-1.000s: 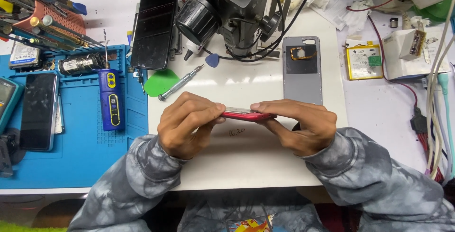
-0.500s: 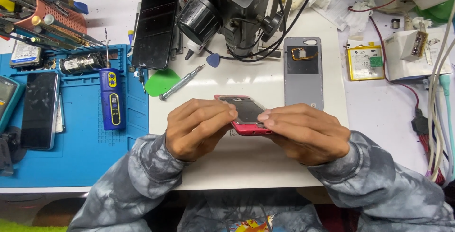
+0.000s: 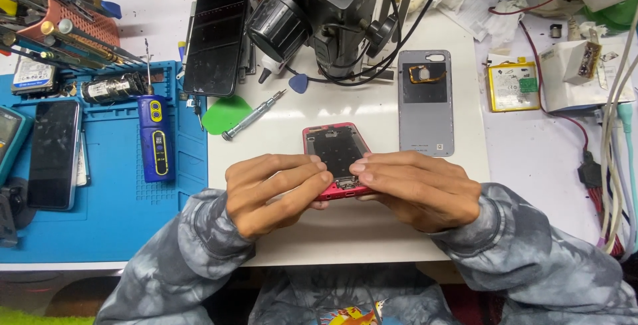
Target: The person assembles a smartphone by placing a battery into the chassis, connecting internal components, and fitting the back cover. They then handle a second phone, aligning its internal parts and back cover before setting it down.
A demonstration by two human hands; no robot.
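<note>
A red phone frame (image 3: 334, 147) with its dark inside facing up lies between my hands over the white mat (image 3: 372, 232). My left hand (image 3: 269, 189) grips its lower left edge. My right hand (image 3: 419, 185) grips its lower right edge, fingertips meeting near the bottom port. The frame's lower part is hidden by my fingers. A grey phone back cover (image 3: 426, 102) lies flat just to the upper right of the frame.
A microscope (image 3: 319, 6) stands at the back centre. A dark phone screen (image 3: 216, 39), green pick (image 3: 222, 113) and screwdriver (image 3: 252, 115) lie left of it. A blue mat (image 3: 100, 185) holds a blue tool (image 3: 155, 139) and another phone (image 3: 52, 152). A battery (image 3: 512, 86) and cables (image 3: 615, 132) sit right.
The red frame was held edge-on a second ago; it has been turned flat, inside facing up, and moved slightly away from me. Both hands stay on it.
</note>
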